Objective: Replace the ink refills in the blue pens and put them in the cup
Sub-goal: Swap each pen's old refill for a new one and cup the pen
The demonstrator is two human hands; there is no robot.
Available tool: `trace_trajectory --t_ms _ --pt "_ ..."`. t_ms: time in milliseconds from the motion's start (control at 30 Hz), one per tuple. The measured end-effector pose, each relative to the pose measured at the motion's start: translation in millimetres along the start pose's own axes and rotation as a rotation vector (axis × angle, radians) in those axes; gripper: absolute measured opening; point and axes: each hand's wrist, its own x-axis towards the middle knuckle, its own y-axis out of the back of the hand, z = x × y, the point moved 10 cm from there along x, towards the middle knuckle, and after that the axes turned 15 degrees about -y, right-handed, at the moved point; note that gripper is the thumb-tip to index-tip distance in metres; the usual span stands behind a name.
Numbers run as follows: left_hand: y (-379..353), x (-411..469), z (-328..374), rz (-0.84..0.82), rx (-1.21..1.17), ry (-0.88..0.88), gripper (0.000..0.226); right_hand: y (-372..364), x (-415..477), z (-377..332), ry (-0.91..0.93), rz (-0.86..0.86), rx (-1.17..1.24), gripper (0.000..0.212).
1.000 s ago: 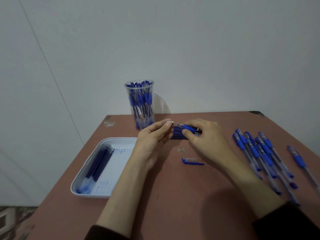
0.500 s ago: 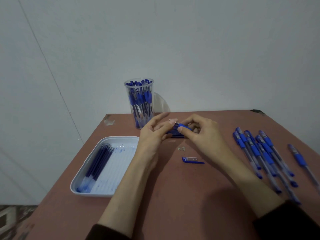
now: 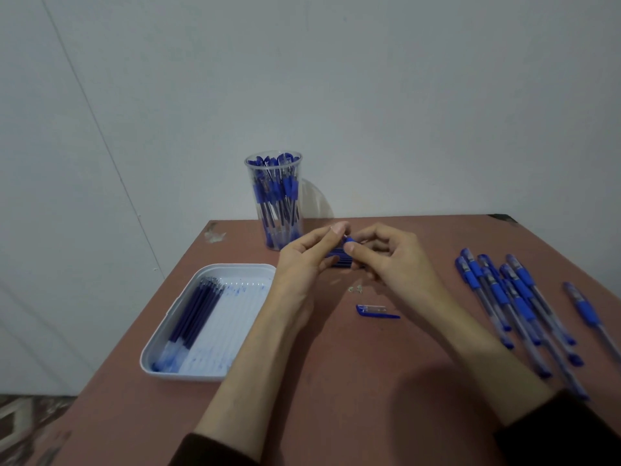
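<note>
Both hands were up over the middle of the table (image 3: 369,381), forearms reaching in from the near edge. The right hand (image 3: 400,260) had thumb and forefinger pinched on the blue pen (image 3: 349,245), other fingers curled. The left hand (image 3: 302,264) had fairly straight fingers at the pen's left end; couldn't tell if it actually gripped. The pen ran roughly left-right, mostly hidden.

Counts:
- one clear cup (image 3: 252,190) stuffed with pens, far side
- one white tray (image 3: 235,266) on the left, with around six dark refills (image 3: 195,311) lying near-to-far
- one bundle of refills (image 3: 339,262) under the hands
- one pen cap (image 3: 376,311) lying left-right
- roughly seven loose pens (image 3: 504,297) on the right, overlapping
</note>
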Motion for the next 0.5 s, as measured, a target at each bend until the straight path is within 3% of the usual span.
trace_trajectory --t_ms 233,400,500 --pt "10 4 7 0.073 0.056 -0.046 0.029 0 1 0 -0.026 -0.046 0.165 0.007" --pt "3 1 6 0.017 0.082 -0.046 0.026 2 1 1 -0.004 0.013 0.067 0.004" --pt "2 1 7 0.004 0.085 -0.054 0.021 -4 0 1 -0.02 -0.041 0.076 0.008"
